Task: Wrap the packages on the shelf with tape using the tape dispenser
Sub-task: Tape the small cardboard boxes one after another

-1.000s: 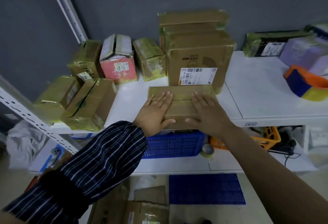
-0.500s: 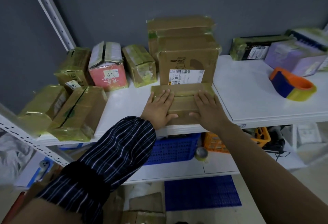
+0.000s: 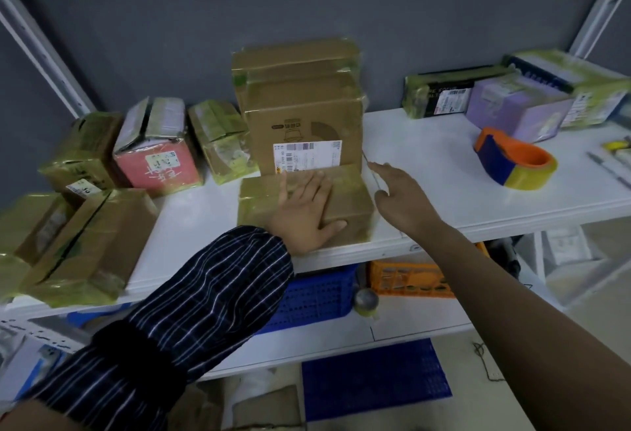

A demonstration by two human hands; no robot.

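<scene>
package (image 3: 345, 205) at shelf (image 3: 426, 171) edge under flat left hand (image 3: 304, 212); right hand (image 3: 403, 198) hovers beside, relaxed.

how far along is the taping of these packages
Done: packages on the left wear yellowish tape. In hand: the left hand rests flat on the small box; the right hand hovers open beside it. Left: picking up the tape dispenser, lying untouched to the right.

A dark grey wall (image 3: 170, 21) backs a white metal rack (image 3: 596, 14) whose slanted uprights (image 3: 47, 55) frame the white shelf (image 3: 426, 164), with a lower board (image 3: 426, 314) beneath and, under dim light, a pale floor (image 3: 495, 406) that may be bare concrete.
</scene>
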